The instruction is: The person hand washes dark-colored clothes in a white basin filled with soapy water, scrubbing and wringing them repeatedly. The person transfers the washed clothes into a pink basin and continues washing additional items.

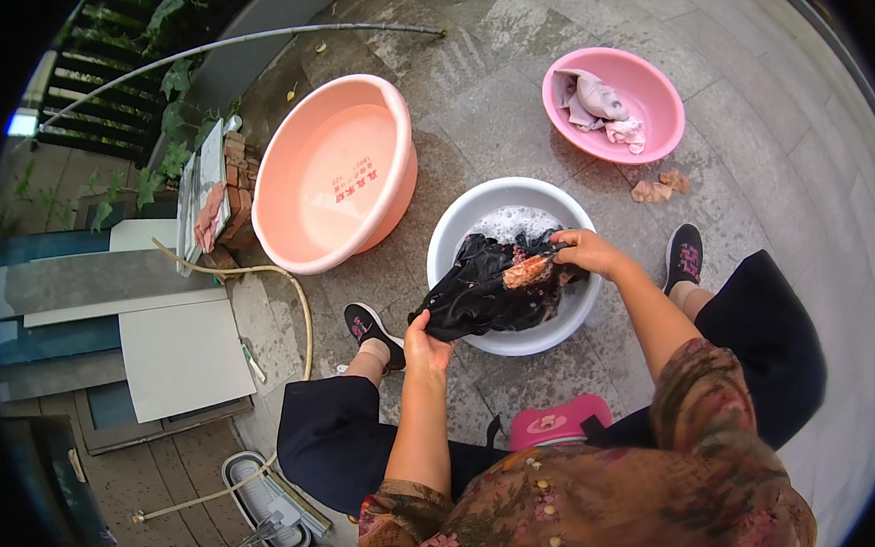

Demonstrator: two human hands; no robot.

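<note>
A dark, wet garment point(476, 290) with an orange-and-pink patterned patch is stretched between my two hands. My left hand point(428, 343) grips its near left end, just outside the rim of a white plastic basin point(521, 343). At the basin's right side, my right hand point(586, 253) pinches the garment's other end. White suds point(513, 220) float on the water at the basin's far side. The garment hides most of the basin's inside, and part of it hangs over the left rim.
A large peach tub point(396, 208) holding water stands ahead left. Ahead right, a pink basin point(662, 143) holds light-coloured cloths point(596, 98); crumpled cloths point(654, 189) lie near it. A hose point(306, 319), a mop bucket point(247, 473) and stacked boards point(187, 364) are at left. A pink stool point(555, 420) is beneath me.
</note>
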